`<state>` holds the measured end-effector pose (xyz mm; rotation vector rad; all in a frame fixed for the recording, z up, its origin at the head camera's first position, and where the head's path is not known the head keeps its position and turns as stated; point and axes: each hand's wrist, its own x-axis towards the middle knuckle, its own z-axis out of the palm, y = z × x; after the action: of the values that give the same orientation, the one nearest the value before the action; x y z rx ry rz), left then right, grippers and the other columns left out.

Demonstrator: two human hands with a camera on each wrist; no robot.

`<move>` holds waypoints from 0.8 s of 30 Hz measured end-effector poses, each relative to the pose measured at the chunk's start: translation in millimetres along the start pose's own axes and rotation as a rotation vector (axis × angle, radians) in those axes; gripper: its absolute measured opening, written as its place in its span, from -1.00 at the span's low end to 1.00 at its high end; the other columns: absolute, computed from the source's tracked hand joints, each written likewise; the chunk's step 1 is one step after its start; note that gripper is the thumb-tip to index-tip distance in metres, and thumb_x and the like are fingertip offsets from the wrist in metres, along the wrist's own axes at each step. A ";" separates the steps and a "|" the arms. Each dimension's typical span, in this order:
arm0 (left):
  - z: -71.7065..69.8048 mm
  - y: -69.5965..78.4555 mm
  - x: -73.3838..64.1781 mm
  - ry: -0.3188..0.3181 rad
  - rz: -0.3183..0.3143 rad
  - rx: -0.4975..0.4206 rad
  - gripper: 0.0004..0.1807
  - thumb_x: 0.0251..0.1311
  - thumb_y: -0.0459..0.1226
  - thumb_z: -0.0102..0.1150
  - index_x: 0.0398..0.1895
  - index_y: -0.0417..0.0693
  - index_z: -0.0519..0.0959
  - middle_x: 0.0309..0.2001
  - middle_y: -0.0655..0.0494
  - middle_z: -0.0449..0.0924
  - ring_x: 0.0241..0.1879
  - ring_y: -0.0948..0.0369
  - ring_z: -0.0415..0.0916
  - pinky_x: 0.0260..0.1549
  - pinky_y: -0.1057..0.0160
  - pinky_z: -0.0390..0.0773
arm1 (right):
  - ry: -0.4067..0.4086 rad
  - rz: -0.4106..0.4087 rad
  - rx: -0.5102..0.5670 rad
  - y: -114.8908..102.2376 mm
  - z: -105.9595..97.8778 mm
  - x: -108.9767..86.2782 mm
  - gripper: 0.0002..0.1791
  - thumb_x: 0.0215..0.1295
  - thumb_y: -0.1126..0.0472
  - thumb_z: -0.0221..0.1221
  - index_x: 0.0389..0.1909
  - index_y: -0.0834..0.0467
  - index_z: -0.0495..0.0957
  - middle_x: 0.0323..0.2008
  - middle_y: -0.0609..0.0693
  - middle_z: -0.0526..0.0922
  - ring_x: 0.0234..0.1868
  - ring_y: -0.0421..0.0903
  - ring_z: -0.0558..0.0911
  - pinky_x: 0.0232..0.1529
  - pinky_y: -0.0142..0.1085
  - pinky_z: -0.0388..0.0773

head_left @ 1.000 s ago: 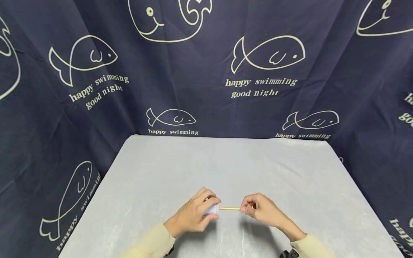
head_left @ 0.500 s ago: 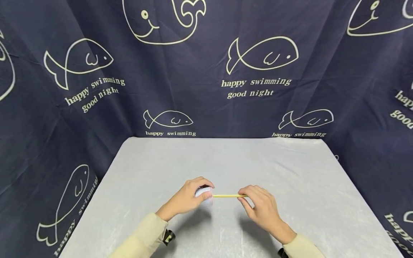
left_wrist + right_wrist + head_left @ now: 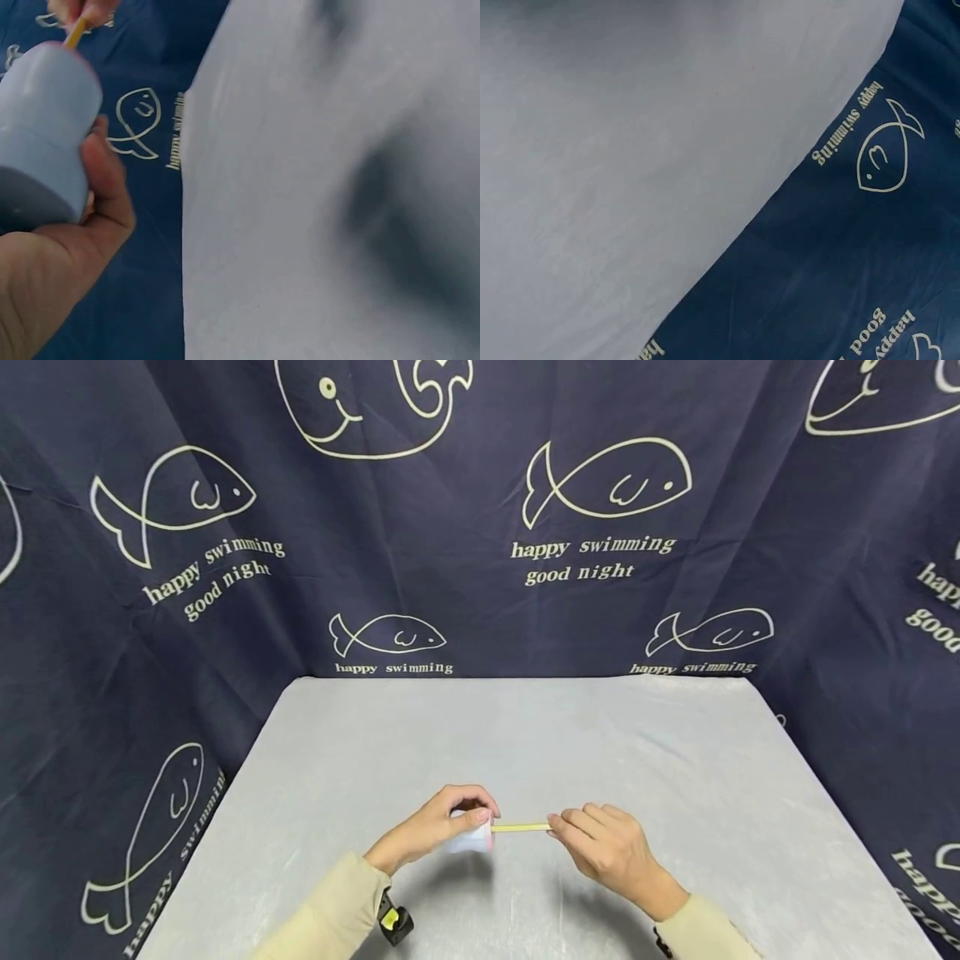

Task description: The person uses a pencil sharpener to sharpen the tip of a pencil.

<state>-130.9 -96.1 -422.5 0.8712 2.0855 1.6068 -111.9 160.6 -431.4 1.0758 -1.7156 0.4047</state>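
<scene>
In the head view my left hand (image 3: 423, 828) grips a light-blue rounded pencil sharpener (image 3: 474, 840) with a pink end face turned to the right. A yellow pencil (image 3: 521, 827) runs level into that face; its inserted tip is hidden. My right hand (image 3: 606, 850) pinches the pencil near its other end, thumb and fingers curled round it. Seen by the left wrist camera, the sharpener (image 3: 46, 112) lies in the curve of thumb and fingers, and the pencil (image 3: 76, 32) enters at its pink rim. The right wrist view shows neither hand nor pencil.
Below both hands spreads a table with a pale grey cloth (image 3: 525, 735), and their shadows fall on it. Dark blue curtains (image 3: 480, 543) printed with white fish stand behind and at both sides. A black band (image 3: 394, 920) with a device circles the left wrist.
Both hands first rose away from the front edge, then dipped slightly. The right hand has rolled over and shifted its grip on the pencil; the pencil stays in the sharpener.
</scene>
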 end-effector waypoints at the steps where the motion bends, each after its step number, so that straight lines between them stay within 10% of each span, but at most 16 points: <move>1: 2.0 -1.8 -0.7 0.023 0.017 0.031 -0.71 0.37 -0.17 0.01 -0.16 -0.25 0.57 -0.27 -0.15 0.58 -0.25 0.35 0.47 -0.20 0.35 0.47 | -0.024 0.048 0.043 -0.5 0.4 -2.0 -0.64 0.43 0.13 0.02 -0.51 0.15 0.64 -0.62 -0.14 0.58 -0.71 -0.31 0.32 -0.70 -0.59 0.15; 8: 20.3 -17.0 -6.0 0.191 0.331 0.468 -0.79 0.17 -0.29 0.21 -0.12 -0.09 0.55 -0.24 0.08 0.56 -0.27 0.32 0.46 -0.25 0.40 0.50 | -0.477 0.739 0.487 -4.0 -13.3 -6.8 -0.89 0.03 0.20 0.37 -0.52 -0.08 0.64 -0.65 -0.29 0.54 -0.69 -0.48 0.25 -0.68 -0.57 0.20; 12: 26.8 -28.3 -7.0 0.208 0.568 0.719 -0.72 0.29 -0.14 0.11 -0.07 -0.13 0.52 -0.18 0.07 0.51 -0.21 0.27 0.44 -0.19 0.44 0.49 | -0.695 0.994 0.725 1.6 -17.7 -8.1 -0.92 0.12 0.20 0.31 -0.53 0.02 0.65 -0.69 -0.18 0.51 -0.71 -0.44 0.25 -0.69 -0.49 0.22; 17: 26.6 -33.8 -6.1 0.235 0.700 0.873 -0.62 0.38 -0.05 -0.07 -0.08 -0.18 0.53 -0.17 0.05 0.50 -0.19 0.23 0.45 -0.16 0.40 0.51 | -0.770 1.007 0.732 3.5 -16.3 -10.3 -0.91 0.16 0.17 0.28 -0.51 0.00 0.63 -0.67 -0.22 0.47 -0.69 -0.42 0.28 -0.66 -0.49 0.24; 24: 16.5 -23.5 -1.1 0.262 0.600 0.811 -0.68 0.33 -0.10 0.04 -0.07 -0.17 0.55 -0.20 0.07 0.51 -0.23 0.25 0.45 -0.26 0.47 0.48 | -0.663 0.867 0.506 0.6 -12.2 -11.1 -0.85 0.11 0.18 0.33 -0.32 -0.06 0.56 -0.54 -0.31 0.52 -0.63 -0.45 0.30 -0.60 -0.47 0.27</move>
<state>-125.6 -88.5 -449.8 1.7567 2.9187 1.0947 -104.5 174.6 -435.9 0.7803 -2.7527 1.1686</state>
